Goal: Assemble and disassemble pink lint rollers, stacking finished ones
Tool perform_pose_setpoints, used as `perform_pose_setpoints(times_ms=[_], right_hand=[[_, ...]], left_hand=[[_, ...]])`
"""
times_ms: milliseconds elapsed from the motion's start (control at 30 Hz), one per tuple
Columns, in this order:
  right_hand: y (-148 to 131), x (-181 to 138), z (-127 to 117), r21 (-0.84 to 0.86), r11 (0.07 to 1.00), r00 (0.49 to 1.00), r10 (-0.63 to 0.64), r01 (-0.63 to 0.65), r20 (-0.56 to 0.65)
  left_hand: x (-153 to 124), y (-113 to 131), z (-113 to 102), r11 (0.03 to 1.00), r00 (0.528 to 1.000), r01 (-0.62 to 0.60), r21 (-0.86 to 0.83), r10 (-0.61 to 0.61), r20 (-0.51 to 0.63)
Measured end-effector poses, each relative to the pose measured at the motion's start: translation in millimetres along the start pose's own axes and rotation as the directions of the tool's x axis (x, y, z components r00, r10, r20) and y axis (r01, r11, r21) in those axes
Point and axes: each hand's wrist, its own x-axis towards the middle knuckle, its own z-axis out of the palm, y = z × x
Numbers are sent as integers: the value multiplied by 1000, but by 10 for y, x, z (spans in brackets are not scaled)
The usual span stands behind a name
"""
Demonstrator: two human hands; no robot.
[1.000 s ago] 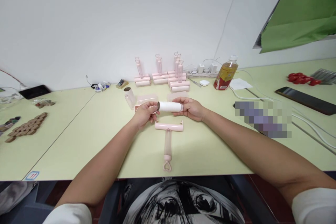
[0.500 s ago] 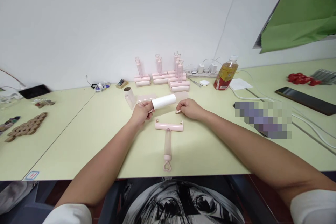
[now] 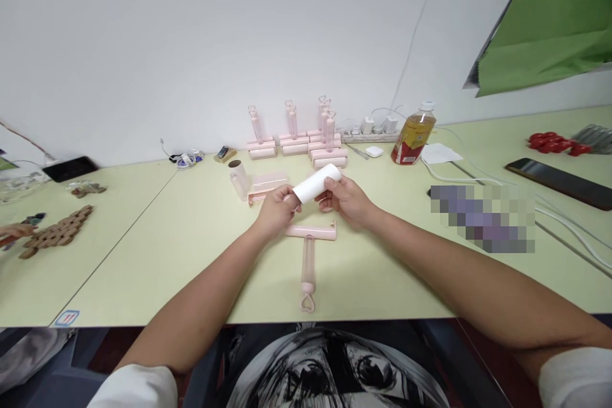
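Both my hands hold a white paper roll (image 3: 317,183) above the table, tilted up to the right. My left hand (image 3: 276,210) grips its lower left end with closed fingers. My right hand (image 3: 345,199) pinches the roll from below near its middle. Directly under the hands lies an empty pink lint-roller handle (image 3: 306,255), its heart-shaped end toward me. A brown-cored empty tube on a pink holder (image 3: 238,178) stands just left of my left hand, beside a flat pink cover (image 3: 268,182).
Several assembled pink rollers (image 3: 306,135) stand at the back by the wall. An oil bottle (image 3: 412,134), power strip (image 3: 368,129), cables and a dark phone (image 3: 559,180) lie to the right. Brown blocks (image 3: 56,230) and another person's fingers (image 3: 14,230) are at the far left.
The roll has tilted further, its right end rising. My right hand let go of its end, then came back to grip it from below. Another person's fingers appeared at the left edge.
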Motion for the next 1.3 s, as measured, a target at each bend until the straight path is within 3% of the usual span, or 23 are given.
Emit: perform_pose_setpoints(times_ms=[100, 133, 200, 267, 333, 433, 567, 767, 967, 1167, 1300], right_hand=[[-101, 50, -75, 11, 995, 987, -100, 103, -128], [-148, 73, -140, -76, 984, 963, -175, 162, -203], [-237, 123, -316, -341, 909, 867, -359, 241, -344], [-291, 171, -521, -616, 767, 776, -495, 178, -392], [-290, 217, -705, -763, 645, 752, -515, 24, -412], [-211, 278, -881, -827, 548, 773, -470, -124, -427], [-100, 330, -942, -847, 507, 833, -392, -158, -390], [-37, 354, -919, -819, 555, 858, -341, -145, -383], [-2, 363, -904, -774, 600, 864, -263, -202, -429], [11, 367, -900, -763, 614, 867, -251, -201, -430], [24, 368, -903, -759, 621, 875, -241, -193, -420]], left_hand=[[2, 36, -5, 986, 994, -90, 139, 80, 77], [9, 61, -25, 979, 992, -115, 168, 104, 74], [33, 124, -77, 967, 992, -122, 225, 117, 37], [69, 191, -120, 945, 995, -96, 313, 99, 4], [118, 244, -125, 891, 997, -76, 448, 72, 27], [227, 272, -50, 746, 989, -59, 663, -46, 140], [423, 199, 116, 563, 961, -61, 824, -190, 201], [587, 53, 272, 494, 968, -102, 863, -150, 201], [509, 137, 428, 399, 980, -135, 907, -84, 183], [485, 187, 534, 331, 902, -384, 862, -64, 426], [596, 111, 590, 326, 893, -411, 851, -45, 448]])
